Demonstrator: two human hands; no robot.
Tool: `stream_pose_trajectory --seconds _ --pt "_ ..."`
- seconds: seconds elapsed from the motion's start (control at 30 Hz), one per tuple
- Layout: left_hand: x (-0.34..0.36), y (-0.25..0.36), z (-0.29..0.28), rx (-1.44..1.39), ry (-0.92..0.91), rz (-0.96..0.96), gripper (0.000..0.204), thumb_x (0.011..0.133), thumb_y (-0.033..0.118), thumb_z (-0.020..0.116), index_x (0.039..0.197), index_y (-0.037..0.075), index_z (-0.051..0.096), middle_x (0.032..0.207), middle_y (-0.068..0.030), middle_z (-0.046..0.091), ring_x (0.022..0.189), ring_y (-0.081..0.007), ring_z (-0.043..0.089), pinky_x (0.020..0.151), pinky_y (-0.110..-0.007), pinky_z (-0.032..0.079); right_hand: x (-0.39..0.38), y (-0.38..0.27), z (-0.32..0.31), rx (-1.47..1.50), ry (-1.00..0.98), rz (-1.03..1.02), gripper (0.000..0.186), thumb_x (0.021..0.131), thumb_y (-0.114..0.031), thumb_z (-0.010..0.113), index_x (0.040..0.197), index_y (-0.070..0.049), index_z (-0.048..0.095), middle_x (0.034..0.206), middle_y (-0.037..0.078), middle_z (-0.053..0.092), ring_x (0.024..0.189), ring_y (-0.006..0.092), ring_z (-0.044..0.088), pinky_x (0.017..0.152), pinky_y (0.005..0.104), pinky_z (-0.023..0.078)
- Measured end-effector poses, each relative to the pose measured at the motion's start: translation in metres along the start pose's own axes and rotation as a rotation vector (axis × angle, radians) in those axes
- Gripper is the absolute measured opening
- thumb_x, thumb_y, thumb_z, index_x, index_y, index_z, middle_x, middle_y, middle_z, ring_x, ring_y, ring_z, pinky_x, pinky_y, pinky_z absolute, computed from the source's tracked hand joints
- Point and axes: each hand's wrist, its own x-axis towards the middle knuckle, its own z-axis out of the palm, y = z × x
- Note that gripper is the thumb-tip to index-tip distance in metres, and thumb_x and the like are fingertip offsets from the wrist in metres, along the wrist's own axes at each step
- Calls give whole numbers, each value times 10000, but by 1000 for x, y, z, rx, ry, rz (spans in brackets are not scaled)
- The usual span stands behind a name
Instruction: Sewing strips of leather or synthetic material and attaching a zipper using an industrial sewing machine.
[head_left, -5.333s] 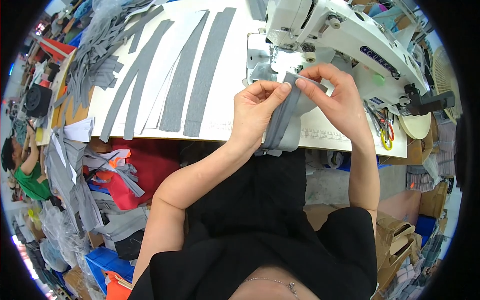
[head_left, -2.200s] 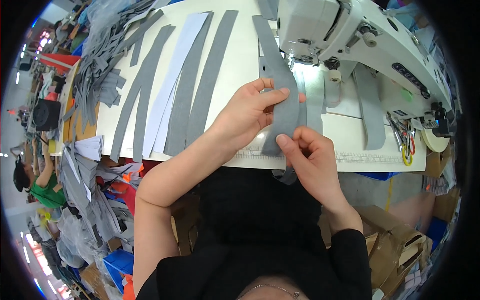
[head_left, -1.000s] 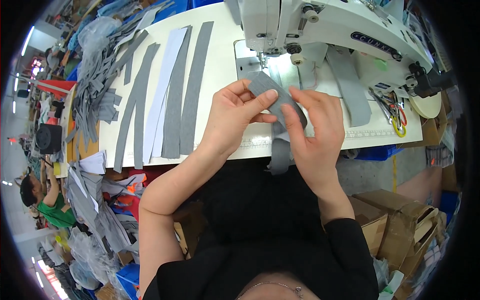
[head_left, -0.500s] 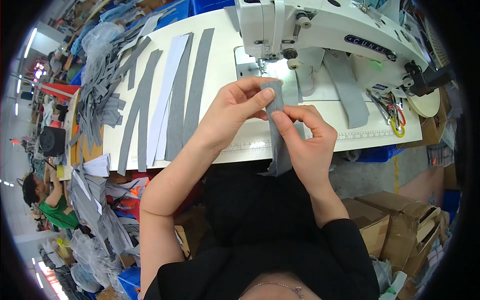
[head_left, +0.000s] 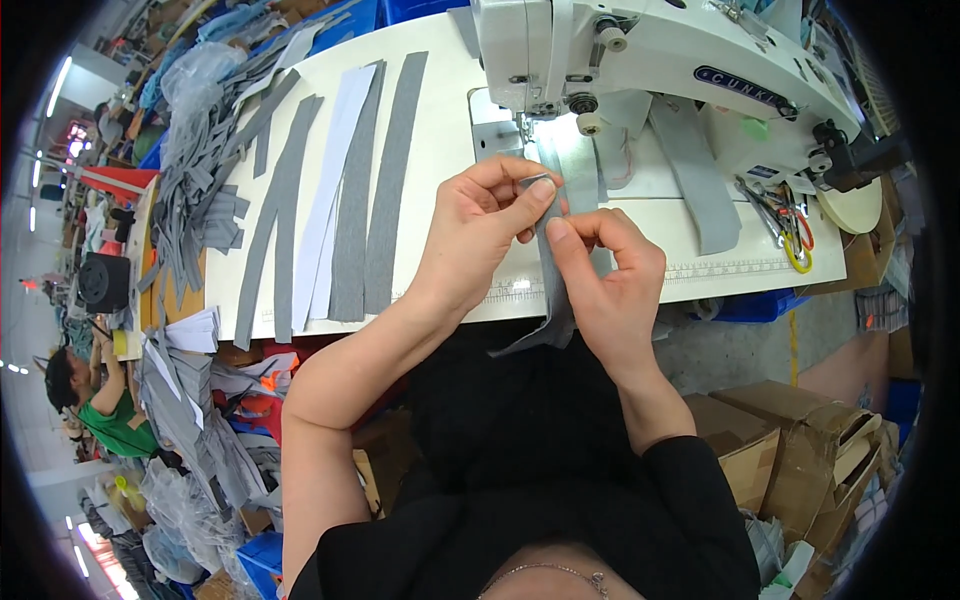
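A grey fabric strip is pinched in both hands, just in front of the sewing machine. My left hand is closed on its upper end, thumb over fingertips, below the needle. Lower down, my right hand grips the strip's right edge between thumb and fingers. The strip looks folded or turned on edge, and its loose end droops over the table's front edge toward my lap. Another pale grey strip lies under the presser foot area, partly hidden behind my hands.
Several grey strips and a white strip lie on the white table to the left. A heap of strips sits farther left. Scissors rest at the right. Cardboard boxes stand on the floor; a co-worker is far left.
The held strip has turned from showing its flat face to a narrower, edge-on look. Its loose lower end has swung left. Both hands have stayed nearly in place.
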Motion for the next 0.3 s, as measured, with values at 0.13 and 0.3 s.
stream_pose_trajectory --seconds 0.13,0.3 --pt "-1 3 1 88 50 -14 166 990 166 734 1044 9 746 879 -52 749 741 -68 623 676 -229 485 3 8 -2 35 -3 62 103 893 -97 767 848 -11 734 745 87 692 682 187 636 644 317 492" --pt "18 -13 -19 312 63 8 185 987 171 735 1099 28 767 947 -59 777 778 -67 634 767 -241 541 1 14 1 51 -138 244 165 946 -159 746 1035 -22 721 808 111 739 739 186 702 660 309 522"
